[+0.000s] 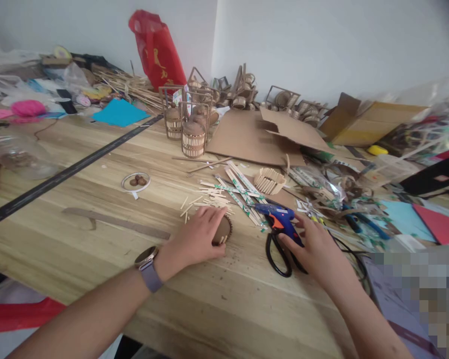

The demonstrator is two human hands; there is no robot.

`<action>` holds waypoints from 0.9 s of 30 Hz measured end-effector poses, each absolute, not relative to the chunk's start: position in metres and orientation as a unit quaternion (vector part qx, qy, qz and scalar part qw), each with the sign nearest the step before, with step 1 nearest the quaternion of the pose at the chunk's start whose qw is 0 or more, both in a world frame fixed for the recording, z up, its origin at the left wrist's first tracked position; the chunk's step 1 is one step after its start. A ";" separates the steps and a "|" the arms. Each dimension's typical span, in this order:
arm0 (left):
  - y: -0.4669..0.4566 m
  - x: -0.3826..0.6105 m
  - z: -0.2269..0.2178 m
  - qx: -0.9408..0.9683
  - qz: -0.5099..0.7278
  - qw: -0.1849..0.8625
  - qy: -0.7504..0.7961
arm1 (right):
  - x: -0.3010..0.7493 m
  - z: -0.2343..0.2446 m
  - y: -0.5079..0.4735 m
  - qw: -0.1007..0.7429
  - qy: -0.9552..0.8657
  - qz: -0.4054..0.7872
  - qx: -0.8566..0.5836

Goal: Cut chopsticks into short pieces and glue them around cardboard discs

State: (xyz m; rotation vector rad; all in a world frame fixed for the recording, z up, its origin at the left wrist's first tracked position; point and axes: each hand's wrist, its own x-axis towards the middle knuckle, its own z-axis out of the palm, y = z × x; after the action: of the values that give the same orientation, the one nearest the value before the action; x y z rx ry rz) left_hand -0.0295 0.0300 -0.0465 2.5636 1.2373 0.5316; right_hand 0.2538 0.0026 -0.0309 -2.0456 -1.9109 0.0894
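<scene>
My left hand (196, 238), with a watch at its wrist, lies closed over a round brown cardboard piece (222, 230). Its fingers cover the left side of that piece, and short pale sticks stand at the near edge. My right hand (314, 244) has thumb and fingers at either side of the handle of a blue hot glue gun (280, 213) with an orange trigger. Black-handled scissors (279, 257) lie beneath the gun. Loose short sticks (213, 195) are scattered just beyond my left hand.
Small stick baskets (193, 139) with tall handles stand behind, before a red bag (159, 55). A cardboard sheet (243, 137) lies at the back. Left of centre, a white ring (124, 183) encloses several brown balls; a brown strip (115, 221) lies nearer. Tools and wrappers crowd the right.
</scene>
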 end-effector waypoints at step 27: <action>0.031 -0.029 -0.054 0.865 0.211 0.134 0.435 | 0.133 -0.015 0.075 -0.004 -0.848 0.013 -0.531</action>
State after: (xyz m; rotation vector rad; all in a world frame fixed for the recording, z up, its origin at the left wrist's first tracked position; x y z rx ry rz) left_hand -0.0286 0.0309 -0.0538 2.5076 1.2598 0.6118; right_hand 0.1326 0.0752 -0.0149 -1.6712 -2.6701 0.0412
